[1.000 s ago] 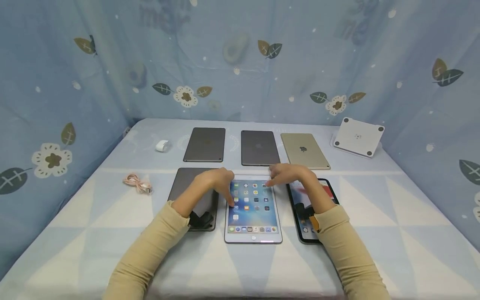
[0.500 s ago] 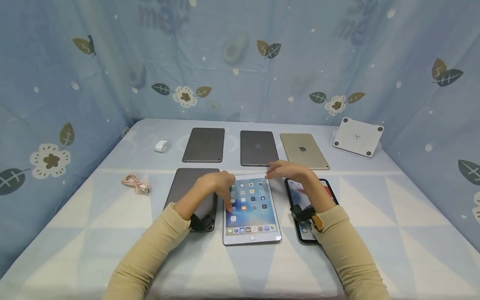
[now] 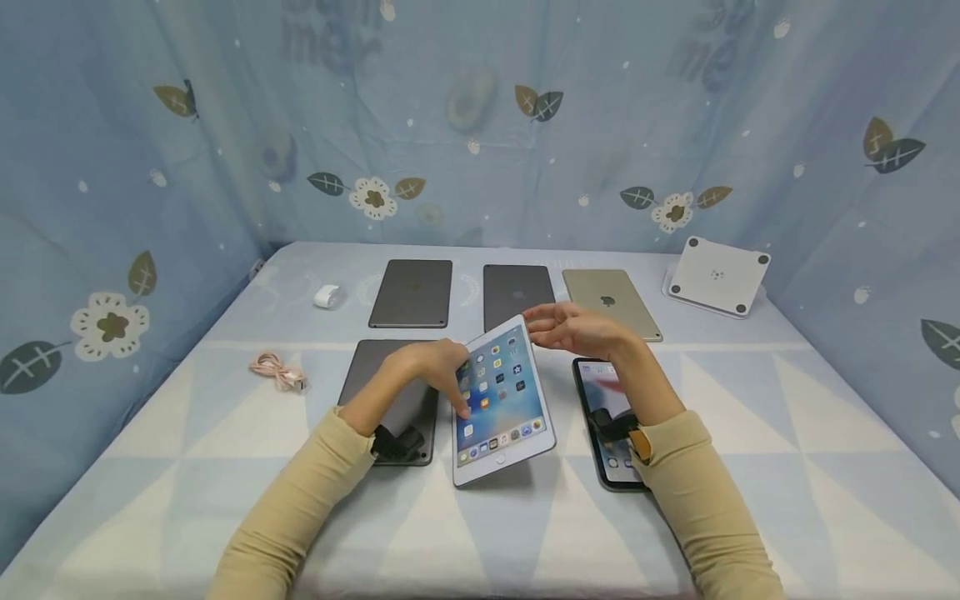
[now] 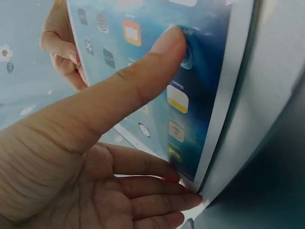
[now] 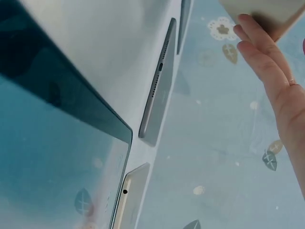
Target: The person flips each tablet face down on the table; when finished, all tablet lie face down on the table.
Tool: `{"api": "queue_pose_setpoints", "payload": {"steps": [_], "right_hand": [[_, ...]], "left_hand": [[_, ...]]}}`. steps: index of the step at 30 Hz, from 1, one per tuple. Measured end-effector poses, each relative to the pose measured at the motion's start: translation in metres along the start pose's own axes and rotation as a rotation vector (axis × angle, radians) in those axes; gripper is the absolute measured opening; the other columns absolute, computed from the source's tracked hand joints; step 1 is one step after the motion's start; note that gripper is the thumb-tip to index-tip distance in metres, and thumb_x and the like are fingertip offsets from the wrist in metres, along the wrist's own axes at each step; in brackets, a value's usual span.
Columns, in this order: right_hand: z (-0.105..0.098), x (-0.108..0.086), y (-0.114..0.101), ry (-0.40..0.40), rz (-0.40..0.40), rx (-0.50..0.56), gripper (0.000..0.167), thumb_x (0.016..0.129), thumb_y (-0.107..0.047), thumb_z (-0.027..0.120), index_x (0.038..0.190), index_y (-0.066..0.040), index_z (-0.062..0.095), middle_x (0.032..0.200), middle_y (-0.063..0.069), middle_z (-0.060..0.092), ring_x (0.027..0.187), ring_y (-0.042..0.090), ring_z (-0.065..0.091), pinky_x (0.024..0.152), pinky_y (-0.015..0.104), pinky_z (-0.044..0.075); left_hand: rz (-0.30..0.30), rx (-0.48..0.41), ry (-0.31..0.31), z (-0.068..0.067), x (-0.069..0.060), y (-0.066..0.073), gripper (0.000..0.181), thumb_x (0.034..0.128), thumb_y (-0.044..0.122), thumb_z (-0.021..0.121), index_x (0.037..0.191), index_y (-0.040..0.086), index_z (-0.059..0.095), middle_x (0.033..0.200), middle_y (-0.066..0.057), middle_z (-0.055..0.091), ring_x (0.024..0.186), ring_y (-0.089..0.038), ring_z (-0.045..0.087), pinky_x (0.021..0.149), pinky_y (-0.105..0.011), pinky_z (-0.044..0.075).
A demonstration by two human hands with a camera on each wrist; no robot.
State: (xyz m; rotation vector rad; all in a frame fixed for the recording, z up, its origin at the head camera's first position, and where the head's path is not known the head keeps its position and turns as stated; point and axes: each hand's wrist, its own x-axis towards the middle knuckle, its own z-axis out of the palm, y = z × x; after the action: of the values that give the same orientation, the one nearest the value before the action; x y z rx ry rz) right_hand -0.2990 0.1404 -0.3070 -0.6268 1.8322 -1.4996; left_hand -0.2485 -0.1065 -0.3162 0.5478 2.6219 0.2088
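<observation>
A white-framed tablet (image 3: 501, 396) with its screen lit tilts up off the table, its right side raised. My left hand (image 3: 435, 371) grips its left edge; in the left wrist view the thumb of the left hand (image 4: 95, 129) presses on the screen and the other fingers are at the edge and behind. Beside the tablet's upper right corner is my right hand (image 3: 573, 327), its fingers extended. In the right wrist view the fingers of the right hand (image 5: 281, 81) are nearly straight by the tablet's corner; whether they touch it is hard to tell.
A dark tablet (image 3: 367, 367) lies under my left wrist, a black-framed one (image 3: 611, 392) under my right. Farther back lie two grey tablets (image 3: 411, 293) and a gold one (image 3: 611, 302), a white stand (image 3: 717, 275), a white plug (image 3: 327, 296) and a pink cable (image 3: 276, 369).
The white-framed tablet has risen from lying flat and turned at an angle in my left hand. My right hand has moved up with its upper right corner, and its fingers have straightened.
</observation>
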Motion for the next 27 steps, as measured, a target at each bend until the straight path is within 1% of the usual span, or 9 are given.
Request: {"api": "queue_pose_setpoints", "payload": {"steps": [4,6,9,12,13,16,21,23,27], "right_hand": [[-0.004,-0.004,-0.001,-0.013,-0.042,-0.043,0.066,0.088,0.012,0.044,0.148,0.012,0.014,0.151,0.034,0.026,0.137,0.035,0.039,0.116,0.045,0.026],[-0.007,-0.007,-0.002,-0.015,-0.066,-0.065,0.066,0.088,0.012,0.043,0.147,0.013,0.014,0.150,0.036,0.025,0.135,0.034,0.042,0.115,0.044,0.030],[-0.009,-0.011,-0.006,0.004,-0.093,-0.091,0.067,0.088,0.012,0.046,0.147,0.013,0.015,0.149,0.036,0.027,0.135,0.037,0.042,0.110,0.037,0.038],[-0.009,-0.013,-0.008,0.027,-0.106,-0.096,0.068,0.089,0.010,0.049,0.148,0.011,0.015,0.149,0.035,0.028,0.137,0.043,0.037,0.105,0.031,0.044],[-0.009,-0.012,-0.009,0.035,-0.109,-0.092,0.069,0.089,0.010,0.050,0.149,0.010,0.015,0.149,0.034,0.029,0.137,0.044,0.035,0.104,0.030,0.044],[-0.006,-0.012,-0.010,0.049,-0.127,-0.079,0.069,0.090,0.009,0.051,0.149,0.009,0.016,0.150,0.032,0.029,0.138,0.044,0.033,0.103,0.027,0.045],[-0.002,-0.009,-0.012,0.057,-0.169,-0.050,0.065,0.091,0.009,0.052,0.148,0.010,0.021,0.151,0.030,0.030,0.139,0.041,0.031,0.103,0.027,0.045],[-0.001,-0.009,-0.011,0.057,-0.181,-0.046,0.064,0.091,0.009,0.052,0.148,0.010,0.022,0.151,0.029,0.030,0.140,0.040,0.030,0.102,0.026,0.046],[0.002,-0.008,-0.012,0.054,-0.206,-0.076,0.063,0.092,0.008,0.052,0.147,0.011,0.023,0.151,0.029,0.030,0.141,0.040,0.030,0.103,0.028,0.045]], "left_hand": [[0.041,-0.053,0.030,0.003,0.004,0.000,0.064,0.0684,0.043,0.085,0.111,0.005,0.057,0.102,-0.003,0.059,0.088,-0.016,0.053,0.079,-0.030,0.047],[0.069,-0.091,0.048,0.005,0.006,0.000,0.064,0.0692,0.043,0.085,0.113,0.005,0.057,0.104,-0.004,0.059,0.091,-0.016,0.054,0.081,-0.031,0.048],[0.110,-0.151,0.075,0.009,0.010,0.001,0.073,0.0698,0.042,0.084,0.123,0.002,0.054,0.112,-0.007,0.060,0.101,-0.019,0.055,0.091,-0.034,0.048],[0.130,-0.192,0.093,0.011,0.014,0.003,0.083,0.0703,0.043,0.084,0.131,-0.002,0.049,0.119,-0.010,0.060,0.109,-0.021,0.056,0.099,-0.038,0.046],[0.134,-0.203,0.097,0.012,0.014,0.003,0.085,0.0705,0.043,0.084,0.133,-0.002,0.048,0.120,-0.010,0.060,0.111,-0.022,0.055,0.101,-0.039,0.045],[0.154,-0.224,0.107,0.013,0.017,0.003,0.084,0.0708,0.043,0.084,0.133,-0.002,0.048,0.121,-0.010,0.060,0.113,-0.023,0.056,0.101,-0.039,0.045],[0.212,-0.242,0.118,0.013,0.019,0.001,0.088,0.0711,0.040,0.084,0.138,-0.002,0.045,0.125,-0.011,0.060,0.117,-0.024,0.055,0.104,-0.038,0.043],[0.230,-0.260,0.118,0.013,0.019,0.002,0.086,0.0728,0.039,0.083,0.138,-0.002,0.045,0.126,-0.013,0.060,0.118,-0.025,0.055,0.103,-0.038,0.044],[0.243,-0.318,0.122,0.009,0.018,0.003,0.084,0.0772,0.038,0.080,0.142,-0.001,0.042,0.136,-0.014,0.056,0.128,-0.026,0.051,0.106,-0.040,0.042]]}}
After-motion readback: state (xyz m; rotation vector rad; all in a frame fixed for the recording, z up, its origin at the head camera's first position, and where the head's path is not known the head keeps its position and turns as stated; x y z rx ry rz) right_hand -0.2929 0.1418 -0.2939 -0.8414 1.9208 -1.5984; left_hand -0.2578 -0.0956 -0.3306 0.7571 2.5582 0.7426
